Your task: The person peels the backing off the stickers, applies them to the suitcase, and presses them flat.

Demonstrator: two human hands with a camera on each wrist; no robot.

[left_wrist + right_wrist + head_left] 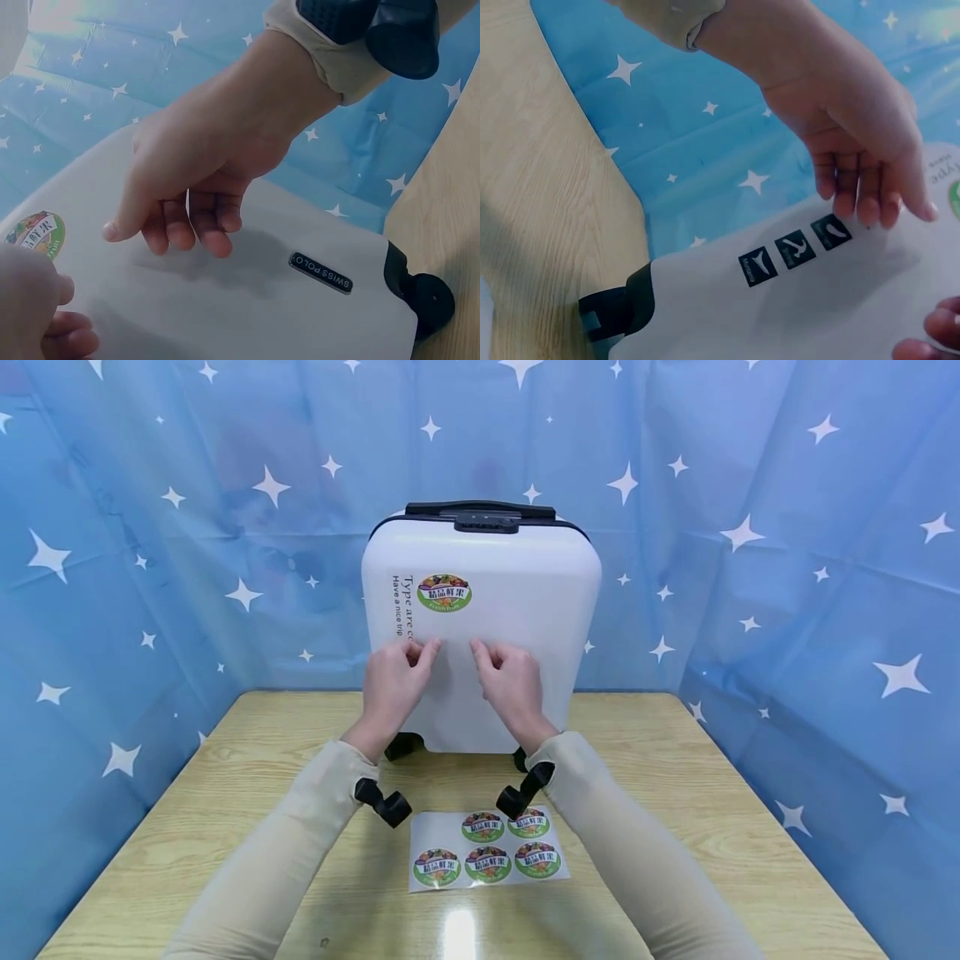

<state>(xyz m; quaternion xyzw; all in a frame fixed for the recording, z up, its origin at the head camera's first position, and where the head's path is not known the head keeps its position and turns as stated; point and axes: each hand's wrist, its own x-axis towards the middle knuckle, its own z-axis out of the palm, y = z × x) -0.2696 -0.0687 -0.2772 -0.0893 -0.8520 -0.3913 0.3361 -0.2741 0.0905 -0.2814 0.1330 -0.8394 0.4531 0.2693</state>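
Observation:
A white hard-shell suitcase (pixel 517 585) stands upright, with an oval fruit sticker (pixel 445 593) on its front, beside printed lettering. Just below that sticker, my left hand (pixel 396 683) is at the shell with nothing in it; its fingers hang loosely bent in the left wrist view. My right hand (pixel 516 685) is level with it, a short gap to the right, also holding nothing. The right wrist view shows its thumb extended and fingers (pixel 845 184) hanging down close over the shell. On the table lies a white sheet (pixel 435 828) with several matching oval stickers (pixel 488 864).
The suitcase has a black top handle (pixel 480 508) and dark wheels (pixel 429 300) on the wooden table (pixel 247 802). A blue star-patterned curtain (pixel 262 527) surrounds the table's back and sides. Black wrist mounts (pixel 384 803) sit over both cuffs.

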